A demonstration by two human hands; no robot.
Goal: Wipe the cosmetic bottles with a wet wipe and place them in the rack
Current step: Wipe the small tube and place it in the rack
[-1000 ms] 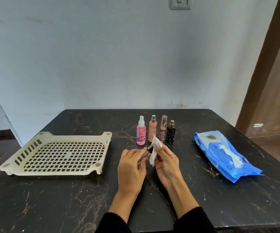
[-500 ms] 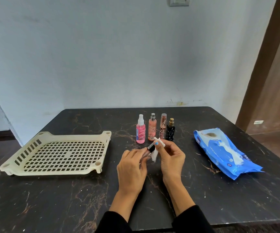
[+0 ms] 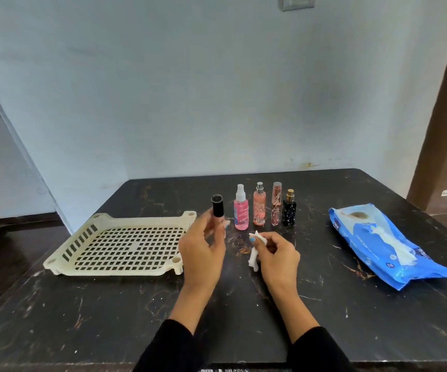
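Observation:
My left hand (image 3: 203,251) holds a small bottle with a black cap (image 3: 217,209) upright, just right of the cream slotted rack (image 3: 120,242). My right hand (image 3: 277,257) pinches a crumpled white wet wipe (image 3: 254,253) a little to the right, apart from the bottle. Behind my hands several bottles stand in a row on the dark marble table (image 3: 324,304): a pink spray bottle (image 3: 241,210), a peach spray bottle (image 3: 259,208), a slim rose tube (image 3: 276,208) and a black bottle with a gold top (image 3: 289,209). Nothing lies in the rack.
A blue pack of wet wipes (image 3: 386,242) lies at the right of the table, with a wipe poking out of its opening. The wall stands close behind the table. A brown door frame (image 3: 439,116) rises at the far right.
My hands have separated. The left hand has lifted the black-capped bottle up and left toward the rack, turning it upright. The right hand keeps the wipe, no longer touching the bottle.

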